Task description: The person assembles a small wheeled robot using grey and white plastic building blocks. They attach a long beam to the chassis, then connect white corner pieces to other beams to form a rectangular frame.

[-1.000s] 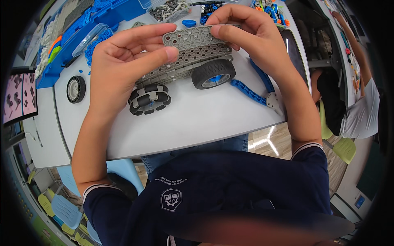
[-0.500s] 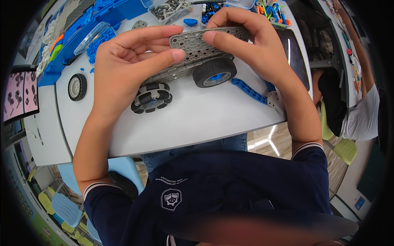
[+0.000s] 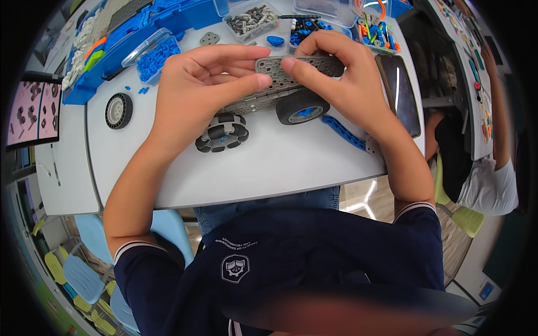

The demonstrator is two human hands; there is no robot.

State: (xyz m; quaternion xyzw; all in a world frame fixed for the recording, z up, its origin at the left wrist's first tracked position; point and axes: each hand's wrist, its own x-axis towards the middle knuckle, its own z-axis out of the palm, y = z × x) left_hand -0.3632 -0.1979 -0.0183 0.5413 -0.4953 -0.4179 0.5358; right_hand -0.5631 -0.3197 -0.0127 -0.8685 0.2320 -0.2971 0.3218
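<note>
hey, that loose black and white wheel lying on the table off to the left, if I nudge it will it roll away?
Probably not: the loose wheel lies flat on its side on the white table, so a nudge would likely slide it, not roll it. Its dark tyre looks rubbery, so it may grip and stop quickly. Stood on edge, it would likely roll freely. It looks like light plastic.

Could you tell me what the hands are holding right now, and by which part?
Both hands, left and right, hold a grey perforated plastic chassis with wheels, pinching its top plate between thumbs and fingers.
</note>
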